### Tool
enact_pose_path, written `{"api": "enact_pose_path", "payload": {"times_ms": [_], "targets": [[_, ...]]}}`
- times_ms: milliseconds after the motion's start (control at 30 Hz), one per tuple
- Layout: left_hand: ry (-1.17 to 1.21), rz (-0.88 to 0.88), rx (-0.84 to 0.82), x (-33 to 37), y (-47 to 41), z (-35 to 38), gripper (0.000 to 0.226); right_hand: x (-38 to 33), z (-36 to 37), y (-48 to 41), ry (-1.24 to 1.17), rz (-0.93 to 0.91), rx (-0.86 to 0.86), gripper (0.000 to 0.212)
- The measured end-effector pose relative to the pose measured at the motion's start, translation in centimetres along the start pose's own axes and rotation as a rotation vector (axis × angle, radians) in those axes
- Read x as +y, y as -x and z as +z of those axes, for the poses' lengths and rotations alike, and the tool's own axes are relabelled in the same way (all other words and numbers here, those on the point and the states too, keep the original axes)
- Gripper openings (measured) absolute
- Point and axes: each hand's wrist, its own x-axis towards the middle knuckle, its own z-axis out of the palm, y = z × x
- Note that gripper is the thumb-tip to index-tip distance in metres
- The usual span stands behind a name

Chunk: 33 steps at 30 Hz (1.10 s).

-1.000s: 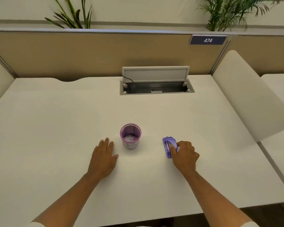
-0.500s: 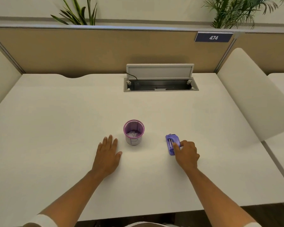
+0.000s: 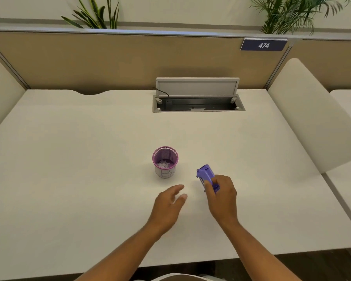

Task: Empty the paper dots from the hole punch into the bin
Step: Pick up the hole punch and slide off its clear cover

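A small purple mesh bin [image 3: 165, 161] stands upright near the middle of the white desk [image 3: 89, 159], with white paper dots lying in its bottom. To its right my right hand [image 3: 221, 199] grips the purple hole punch [image 3: 206, 176] by its near end, lifted and tilted off the desk. My left hand [image 3: 167, 206] hovers just left of the right hand, fingers apart and holding nothing, below and slightly right of the bin.
An open cable box [image 3: 198, 102] with a raised lid is set into the desk at the back. A tan partition with a "474" sign [image 3: 263, 45] runs behind. White side dividers [image 3: 312, 118] stand at right and left.
My right hand closed on the hole punch and raised it from the desk. My left hand lifted off the desk and moved right toward the punch.
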Motion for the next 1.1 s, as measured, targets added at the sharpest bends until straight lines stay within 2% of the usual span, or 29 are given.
{"api": "enact_pose_path", "payload": {"times_ms": [133, 233, 367, 500, 667, 900, 1100], "targets": [[0.356, -0.135, -0.084, 3.1, 0.4, 1.1, 0.047, -1.5, 0.0, 1.8, 0.046, -0.175, 0.014, 0.008], [0.616, -0.141, -0.117, 4.5, 1.2, 1.5, 0.035, -2.3, -0.1, 2.8, 0.081, -0.265, 0.016, 0.021], [0.807, -0.184, -0.1, 5.4, 1.6, 1.4, 0.034, -3.2, -0.3, 3.9, 0.14, -0.4, 0.045, 0.039], [0.832, -0.2, -0.099, 4.8, 1.5, 0.7, 0.035, -4.1, -0.5, 4.9, 0.187, -0.514, 0.061, 0.045], [0.853, -0.245, -0.06, 3.3, 1.1, -0.7, 0.034, -4.3, -0.7, 5.5, 0.185, -0.675, -0.023, 0.055], [0.895, -0.273, -0.091, 2.7, 1.1, -2.1, 0.028, -3.9, -0.6, 5.2, 0.276, -0.85, -0.123, 0.039], [0.856, -0.265, -0.076, 3.4, 1.0, -2.6, 0.028, -5.0, -0.8, 4.5, 0.269, -0.945, -0.12, 0.032]]}}
